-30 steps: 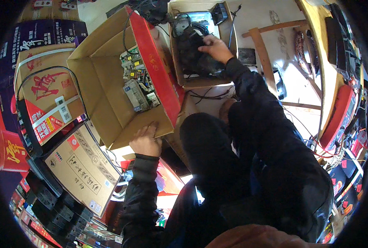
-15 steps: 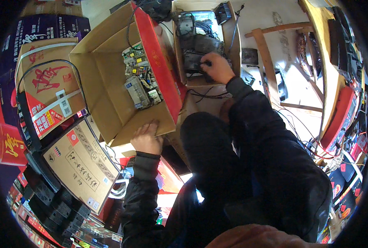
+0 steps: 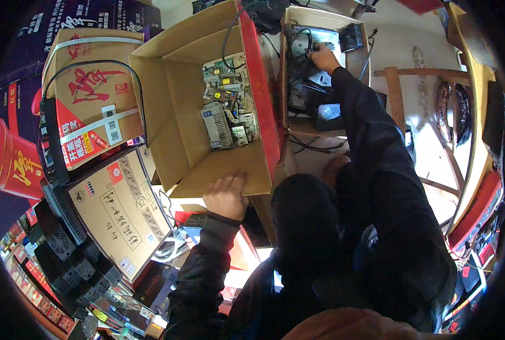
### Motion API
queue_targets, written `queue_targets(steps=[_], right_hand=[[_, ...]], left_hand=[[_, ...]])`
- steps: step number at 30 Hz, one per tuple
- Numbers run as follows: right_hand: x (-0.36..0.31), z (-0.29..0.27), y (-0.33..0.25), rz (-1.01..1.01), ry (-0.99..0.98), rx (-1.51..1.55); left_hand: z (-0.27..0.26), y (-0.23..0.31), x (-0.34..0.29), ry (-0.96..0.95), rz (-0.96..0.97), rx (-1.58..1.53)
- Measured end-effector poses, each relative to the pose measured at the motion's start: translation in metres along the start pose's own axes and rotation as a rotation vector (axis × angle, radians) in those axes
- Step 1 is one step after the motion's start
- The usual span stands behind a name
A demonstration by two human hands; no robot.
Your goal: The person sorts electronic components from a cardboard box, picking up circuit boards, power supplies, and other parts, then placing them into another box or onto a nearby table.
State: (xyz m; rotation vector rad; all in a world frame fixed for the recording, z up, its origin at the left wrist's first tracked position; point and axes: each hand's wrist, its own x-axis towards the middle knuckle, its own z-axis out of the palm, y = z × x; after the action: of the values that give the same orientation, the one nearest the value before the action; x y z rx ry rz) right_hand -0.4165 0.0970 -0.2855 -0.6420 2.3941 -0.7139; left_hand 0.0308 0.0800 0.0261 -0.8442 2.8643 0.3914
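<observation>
My left hand [image 3: 228, 195] grips the near edge of a large open cardboard box [image 3: 193, 173], its fingers curled over the rim. Inside that box lie several circuit boards [image 3: 229, 85] and a grey finned metal unit [image 3: 215, 126]. My right hand [image 3: 324, 58] reaches into a smaller open cardboard box [image 3: 316, 124] to the right, fingers closed on a black cable [image 3: 309, 41] near its far end. Around it are a black power adapter [image 3: 351, 37], a pale flat panel [image 3: 322, 77] partly covered, and a dark device with a shiny face [image 3: 329, 111].
Closed cartons [image 3: 119, 218] and a strapped carton [image 3: 91, 93] stand at the left, beside a red bucket [image 3: 15, 161]. Black cables [image 3: 320, 146] lie on the floor before the smaller box. A wooden frame [image 3: 396, 96] stands to the right.
My right hand has moved from the near part of the smaller box toward its far end. The whole view has shifted, while my left hand stays on the large box's rim.
</observation>
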Motion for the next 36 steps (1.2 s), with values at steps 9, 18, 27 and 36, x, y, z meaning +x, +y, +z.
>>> queue_targets(steps=[9,18,27,36], right_hand=[[-0.043,-0.04,-0.001,0.003,0.074,0.449],[-0.179,-0.149,-0.069,-0.564,0.624,0.273],[-0.293,-0.229,-0.149,-0.881,0.768,0.194],[-0.419,-0.268,-0.171,-0.674,0.661,0.688]], left_hand=[[-0.002,0.001,0.001,-0.03,-0.019,-0.012],[0.006,-0.003,-0.001,0.049,0.017,0.006],[0.016,0.002,-0.013,0.035,-0.095,0.069],[-0.001,0.014,-0.023,0.019,-0.087,-0.173]])
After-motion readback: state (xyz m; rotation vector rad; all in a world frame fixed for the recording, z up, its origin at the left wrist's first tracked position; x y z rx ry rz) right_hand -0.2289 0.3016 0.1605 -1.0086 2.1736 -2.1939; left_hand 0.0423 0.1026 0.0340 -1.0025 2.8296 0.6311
